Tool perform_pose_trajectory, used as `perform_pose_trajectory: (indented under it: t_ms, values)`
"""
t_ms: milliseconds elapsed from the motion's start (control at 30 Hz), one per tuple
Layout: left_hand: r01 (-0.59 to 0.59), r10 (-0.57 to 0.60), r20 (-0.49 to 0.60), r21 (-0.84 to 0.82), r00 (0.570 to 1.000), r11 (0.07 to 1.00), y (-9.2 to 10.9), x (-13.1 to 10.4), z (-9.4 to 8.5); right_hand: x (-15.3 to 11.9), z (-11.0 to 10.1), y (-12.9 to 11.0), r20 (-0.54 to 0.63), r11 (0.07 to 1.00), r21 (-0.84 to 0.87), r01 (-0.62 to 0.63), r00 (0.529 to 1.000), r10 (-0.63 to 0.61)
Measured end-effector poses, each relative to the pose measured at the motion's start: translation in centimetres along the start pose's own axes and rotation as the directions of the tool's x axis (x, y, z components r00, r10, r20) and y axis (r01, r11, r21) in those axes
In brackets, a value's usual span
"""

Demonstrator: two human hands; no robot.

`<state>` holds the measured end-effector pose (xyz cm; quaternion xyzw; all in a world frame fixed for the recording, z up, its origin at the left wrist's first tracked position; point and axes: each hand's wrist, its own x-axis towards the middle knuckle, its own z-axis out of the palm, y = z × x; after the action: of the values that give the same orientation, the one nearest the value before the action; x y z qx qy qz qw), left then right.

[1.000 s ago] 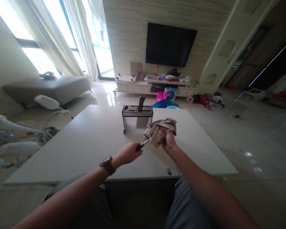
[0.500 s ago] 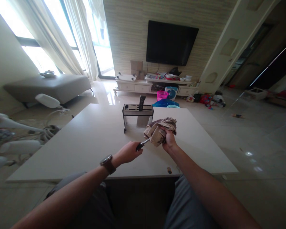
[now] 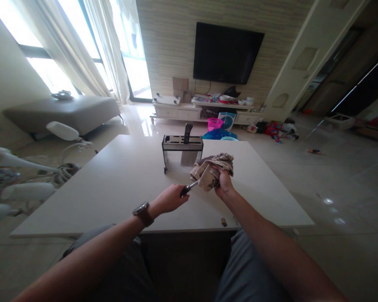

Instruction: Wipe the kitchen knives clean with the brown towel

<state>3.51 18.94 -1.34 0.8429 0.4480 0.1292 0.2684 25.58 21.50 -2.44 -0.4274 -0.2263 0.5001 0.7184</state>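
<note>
My left hand (image 3: 173,198) is closed around the black handle of a metal utensil (image 3: 193,184), whose far end is hidden in a cloth. The bunched beige and brown cloth (image 3: 209,170) is in my right hand (image 3: 224,182), its fingers wrapped into the folds. Just beyond the hands, a knife rack (image 3: 179,143) with a slotted top stands upright on the white table (image 3: 113,193). One black-handled knife (image 3: 187,133) sits in the rack, its wide blade hanging below the top.
A small dark and yellow item (image 3: 224,222) lies near the table's front edge. Past the far edge are a blue plastic bag (image 3: 217,134) and a pink basket (image 3: 214,123). White-padded rods (image 3: 28,191) stand left of the table.
The view has shifted very slightly. Both hands keep their hold on the utensil and the cloth, with hardly any movement.
</note>
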Motion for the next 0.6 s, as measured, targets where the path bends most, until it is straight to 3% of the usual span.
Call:
perform_pose_trajectory:
  t_ms: [100, 167, 600]
  values:
    - [0.004, -0.004, 0.002, -0.001, 1.0, 1.0, 0.17, -0.11, -0.14, -0.27, 0.23, -0.53, -0.059, 0.991, 0.016, -0.136, 0.989, 0.137]
    - [0.006, -0.006, 0.002, 0.003, 1.0, 1.0, 0.25, -0.15, -0.21, -0.4, 0.38, -0.75, -0.076, 0.988, 0.027, -0.149, 0.986, 0.151]
    - [-0.003, 0.003, 0.004, 0.004, 1.0, 1.0, 0.07, -0.09, -0.12, -0.58, 0.2, -0.53, 0.006, 0.997, 0.006, -0.076, 0.997, 0.076]
